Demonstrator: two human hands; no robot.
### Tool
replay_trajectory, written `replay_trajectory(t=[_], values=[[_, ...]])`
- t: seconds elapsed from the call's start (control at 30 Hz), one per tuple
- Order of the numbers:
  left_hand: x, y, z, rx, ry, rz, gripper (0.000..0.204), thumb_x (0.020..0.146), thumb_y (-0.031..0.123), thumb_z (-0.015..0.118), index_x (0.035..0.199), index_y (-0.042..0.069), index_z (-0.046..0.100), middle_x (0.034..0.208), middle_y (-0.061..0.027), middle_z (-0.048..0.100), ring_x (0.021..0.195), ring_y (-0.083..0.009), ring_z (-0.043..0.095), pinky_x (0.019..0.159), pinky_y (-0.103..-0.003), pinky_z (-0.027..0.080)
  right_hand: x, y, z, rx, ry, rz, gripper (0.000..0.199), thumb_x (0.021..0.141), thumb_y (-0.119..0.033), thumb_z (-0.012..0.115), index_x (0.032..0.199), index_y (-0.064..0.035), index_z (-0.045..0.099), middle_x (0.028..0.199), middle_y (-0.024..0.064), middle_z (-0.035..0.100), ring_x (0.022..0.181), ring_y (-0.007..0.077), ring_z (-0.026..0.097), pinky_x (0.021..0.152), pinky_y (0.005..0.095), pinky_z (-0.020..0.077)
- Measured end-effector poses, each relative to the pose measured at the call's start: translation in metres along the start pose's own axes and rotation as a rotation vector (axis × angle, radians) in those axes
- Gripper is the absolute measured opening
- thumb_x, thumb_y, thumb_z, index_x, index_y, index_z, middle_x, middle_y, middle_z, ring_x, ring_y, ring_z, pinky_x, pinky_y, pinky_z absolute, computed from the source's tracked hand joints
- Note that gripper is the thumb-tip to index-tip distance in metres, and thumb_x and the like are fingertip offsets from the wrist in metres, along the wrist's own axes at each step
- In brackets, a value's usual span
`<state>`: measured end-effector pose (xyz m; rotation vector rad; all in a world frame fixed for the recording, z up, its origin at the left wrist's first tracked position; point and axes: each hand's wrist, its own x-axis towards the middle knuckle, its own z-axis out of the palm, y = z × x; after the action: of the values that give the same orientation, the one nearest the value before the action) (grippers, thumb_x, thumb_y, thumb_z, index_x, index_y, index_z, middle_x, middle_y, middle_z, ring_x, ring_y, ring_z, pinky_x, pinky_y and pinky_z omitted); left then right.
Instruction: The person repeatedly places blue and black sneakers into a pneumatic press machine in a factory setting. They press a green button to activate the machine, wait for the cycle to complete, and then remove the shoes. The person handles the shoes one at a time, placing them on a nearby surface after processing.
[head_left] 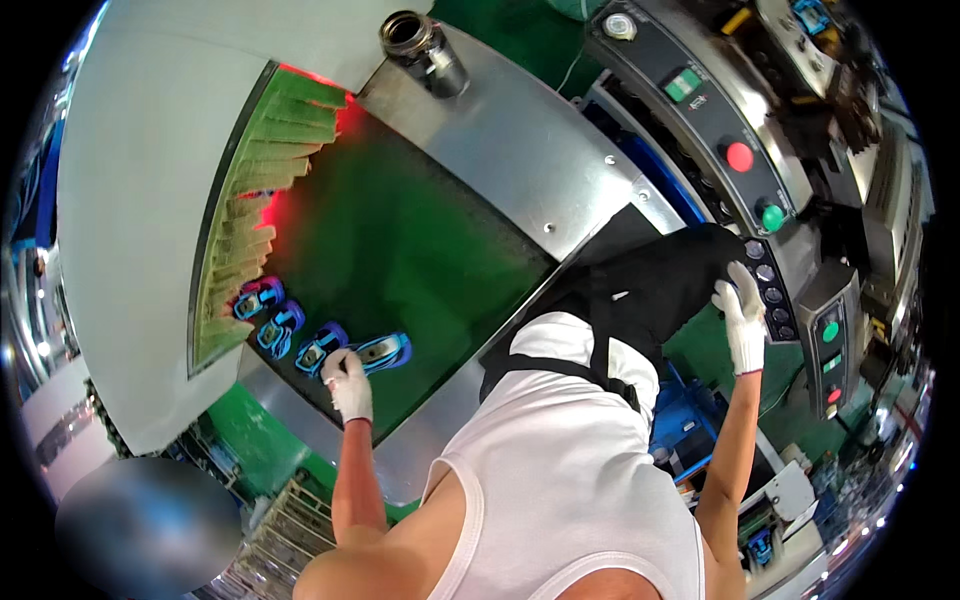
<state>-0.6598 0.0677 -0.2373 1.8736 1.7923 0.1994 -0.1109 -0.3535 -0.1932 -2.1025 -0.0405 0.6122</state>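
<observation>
The left hand [347, 383], in a white glove, rests closed on a blue shoe [383, 351] on the green belt [420, 260]. The shoe points right. The right hand [743, 315] lies flat on the button panel [772, 290], far away.

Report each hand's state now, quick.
Left hand: gloved, closed on a blue piece on the green belt.
Right hand: gloved, fingers spread on the button panel, holding nothing.

Blue shoes [322, 345], green belt [400, 250], white gloves [348, 385].
</observation>
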Motion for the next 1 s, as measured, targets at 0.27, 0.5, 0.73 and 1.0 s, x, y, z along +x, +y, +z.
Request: replay_trajectory(t=[0.27, 0.5, 0.73, 1.0], values=[[0.022, 0.13, 0.084, 0.244, -0.021, 0.418, 0.029, 0.099, 0.025, 0.066, 0.12, 0.005, 0.067, 0.121, -0.0245, 0.06, 0.112, -0.0438, 0.061, 0.098, -0.051, 0.051, -0.037, -0.096, 0.079, -0.051, -0.249, -0.27, 0.061, 0.095, -0.023, 0.075, 0.147, 0.0015, 0.055, 0.12, 0.0238, 0.073, 0.1, 0.0284, 0.075, 0.09, 0.0391, 0.0597], [0.01, 0.274, 0.055, 0.114, -0.182, 0.874, 0.023, 0.082, 0.007, 0.079, 0.104, 0.003, 0.072, 0.107, -0.0175, 0.063, 0.099, -0.0332, 0.064, 0.088, -0.043, 0.054, -0.056, -0.164, 0.18, -0.269, -0.51, -0.632, 0.079, 0.084, -0.043, 0.078, 0.138, 0.0084, 0.052, 0.135, 0.0282, 0.06, 0.122, 0.0429, 0.063, 0.105, 0.0475, 0.051], [-0.049, 0.483, 0.069, -0.08, -0.772, 1.393, 0.04, 0.077, 0.006, 0.086, 0.114, 0.004, 0.07, 0.106, -0.014, 0.064, 0.093, -0.0304, 0.067, 0.081, -0.041, 0.056, -0.035, -0.163, 0.133, 0.064, -0.356, -0.262, 0.062, 0.088, -0.036, 0.076, 0.137, -0.0035, 0.057, 0.124, 0.0268, 0.069, 0.116, 0.0409, 0.069, 0.093, 0.0466, 0.0567], [-0.036, 0.776, 0.17, -0.15, -0.219, 1.947, 0.053, 0.094, 0.024, 0.076, 0.139, 0.002, 0.059, 0.129, -0.0202, 0.061, 0.112, -0.0334, 0.065, 0.099, -0.043, 0.054, -0.096, -0.082, 0.02, 0.995, -0.172, 0.134, 0.046, 0.089, -0.018, 0.084, 0.129, -0.0027, 0.069, 0.104, -0.0004, 0.073, 0.09, 0.0097, 0.064, 0.081, 0.028, 0.0538]])
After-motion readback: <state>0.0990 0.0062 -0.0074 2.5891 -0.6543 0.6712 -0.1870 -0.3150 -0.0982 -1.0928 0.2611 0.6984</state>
